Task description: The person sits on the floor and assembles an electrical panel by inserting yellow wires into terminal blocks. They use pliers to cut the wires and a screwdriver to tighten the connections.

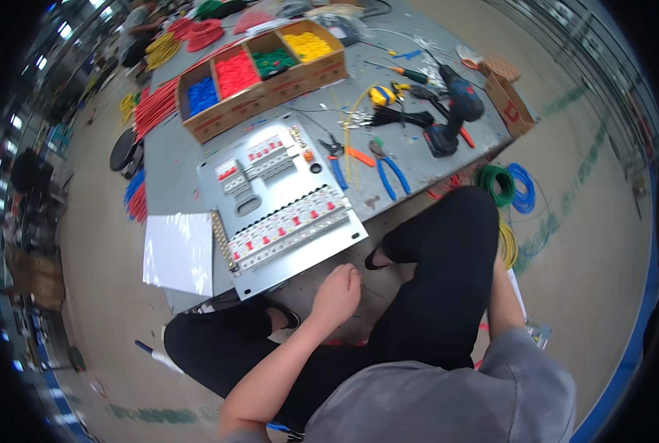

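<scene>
My left hand (pixel 338 295) is closed, knuckles up, above the gap between my knees, just off the table's near edge. Its palm side is turned away, so anything inside the fingers is hidden. My right forearm goes down beside my right thigh, and the hand there is hidden behind the leg. Nearest to the left hand is a metal mounting plate (pixel 270 193) on the table. It carries a long row of circuit breakers (pixel 289 227) with red switches, a smaller breaker group (pixel 268 156), a single breaker block (pixel 231 177) and a brass terminal strip (pixel 222 238).
A divided cardboard box (pixel 285 91) of coloured small parts stands at the back. Pliers (pixel 390 170), wire cutters (pixel 335 157), a screwdriver (pixel 409 74) and a cordless drill (pixel 456 111) lie to the right. A white sheet (pixel 178 255) overhangs the left edge. Wire coils (pixel 496 186) sit low right.
</scene>
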The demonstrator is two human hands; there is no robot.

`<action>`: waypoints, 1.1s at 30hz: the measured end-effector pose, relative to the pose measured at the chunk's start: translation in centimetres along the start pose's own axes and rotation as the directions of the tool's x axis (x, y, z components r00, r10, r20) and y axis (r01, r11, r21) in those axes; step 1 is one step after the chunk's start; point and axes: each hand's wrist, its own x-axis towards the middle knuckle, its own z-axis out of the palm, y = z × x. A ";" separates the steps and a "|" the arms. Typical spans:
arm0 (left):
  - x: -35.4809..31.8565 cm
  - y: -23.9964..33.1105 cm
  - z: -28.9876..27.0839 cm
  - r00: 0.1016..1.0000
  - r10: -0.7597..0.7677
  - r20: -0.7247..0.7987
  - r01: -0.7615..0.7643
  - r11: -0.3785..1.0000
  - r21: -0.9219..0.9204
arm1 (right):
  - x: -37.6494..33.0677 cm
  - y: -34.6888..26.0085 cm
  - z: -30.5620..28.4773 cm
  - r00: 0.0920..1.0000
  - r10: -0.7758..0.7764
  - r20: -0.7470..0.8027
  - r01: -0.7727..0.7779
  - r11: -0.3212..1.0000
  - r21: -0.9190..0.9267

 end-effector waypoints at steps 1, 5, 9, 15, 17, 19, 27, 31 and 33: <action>0.1 0.0 0.1 1.000 -0.006 -0.005 0.006 0.999 -0.054 | 0.8 0.8 -3.0 0.997 -0.069 -0.015 0.070 0.997 0.040; -1.2 -0.5 -0.9 0.998 -0.036 -0.058 0.024 0.979 -0.202 | 3.6 -7.5 -13.0 0.983 -0.176 0.051 0.182 0.968 -0.171; -1.3 -0.1 -1.1 0.999 -0.012 -0.039 -0.002 0.938 -0.348 | 3.8 -10.1 -24.3 0.986 -0.169 0.015 0.167 0.954 -0.249; -1.2 1.7 -2.0 0.994 -0.103 0.042 0.096 0.606 -0.790 | -4.1 -17.2 -22.7 0.953 -0.255 -0.165 0.288 0.930 0.229; -1.1 2.1 -3.5 0.991 -0.110 0.082 0.115 0.348 -0.930 | -8.1 -23.3 -15.6 0.882 -0.416 -0.220 0.448 0.886 0.122; -0.4 2.2 -5.1 0.996 -0.087 0.029 0.046 0.192 -0.980 | -11.6 -29.5 -9.7 0.836 -0.514 -0.192 0.540 0.832 0.124; -1.2 2.0 -12.2 0.976 -0.085 -0.199 -0.203 -0.042 -0.978 | -15.5 -40.4 5.8 0.637 -0.693 0.336 0.644 0.719 0.261; -2.1 3.0 -14.1 0.982 -0.039 -0.187 -0.188 -0.027 -0.982 | -17.7 -40.4 10.5 0.513 -0.713 0.479 0.700 0.670 0.249; -2.9 3.6 -14.6 0.989 0.022 -0.143 -0.143 0.007 -0.990 | -18.6 -40.1 11.2 0.576 -0.579 0.578 0.548 0.797 0.253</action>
